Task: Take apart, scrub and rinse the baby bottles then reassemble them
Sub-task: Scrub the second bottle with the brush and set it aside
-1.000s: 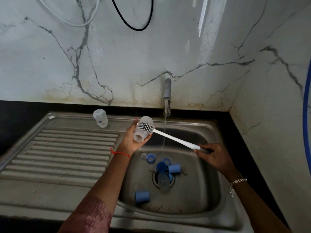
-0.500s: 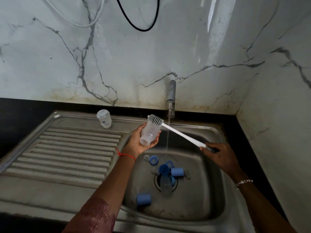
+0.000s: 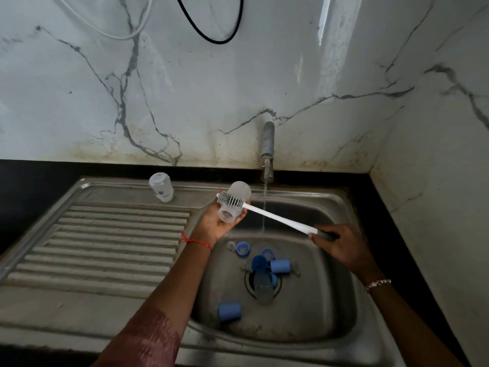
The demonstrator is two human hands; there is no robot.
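Dim, bluish light; wall (image 3: 238,88) glare streak, edges bowed.

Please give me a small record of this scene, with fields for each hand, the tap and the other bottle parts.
left hand: holds clear bottle above the basin
right hand: grips brush, bristles across the bottle's side
tap: running, thin stream
drainboard: second clear bottle stands at its back edge
in basin: blue caps and blue rings lie loose

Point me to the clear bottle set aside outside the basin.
In the head view, the set-aside bottle stands at the back edge of the drainboard, left of the tap and of the left hand, which grips a second bottle.
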